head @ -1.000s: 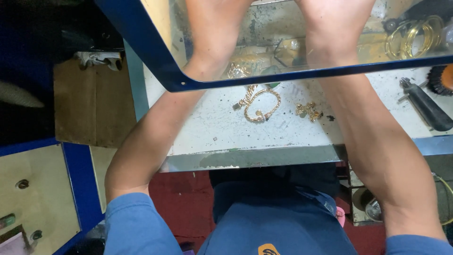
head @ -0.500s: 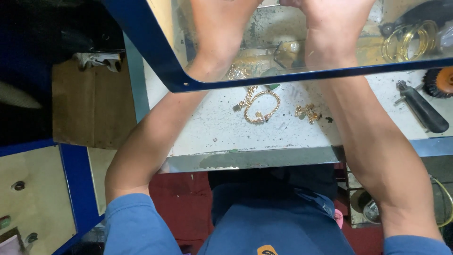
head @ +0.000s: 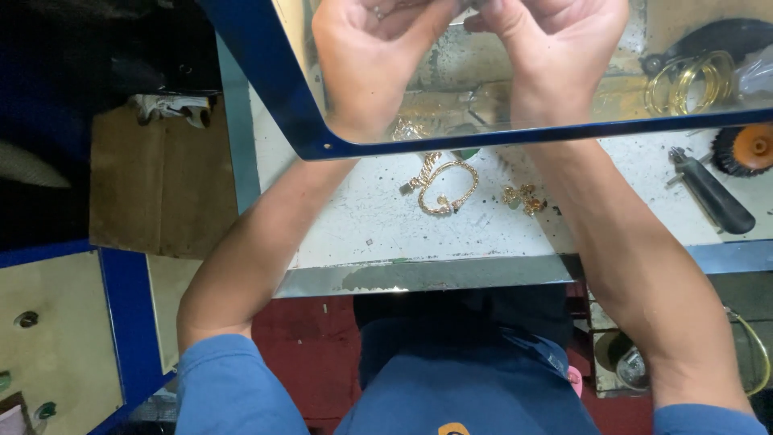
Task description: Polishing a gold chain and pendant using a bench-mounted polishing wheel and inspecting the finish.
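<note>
both my hands (head: 471, 36) are pinched together on some tiny piece behind the glass, can't tell what. probably light and delicate, so fingertips only. gold bracelet (head: 445, 187) sits on the table (head: 362, 225).

Bracelet (head: 445, 187) lies mid-frame on the bench (head: 362, 234) — tool (head: 713, 192) far right, bangles (head: 688, 80) upper right, seemingly behind glass

Both hands, left hand (head: 374, 56) & right hand (head: 555, 48), drawn nearer, now fully visible.
</note>
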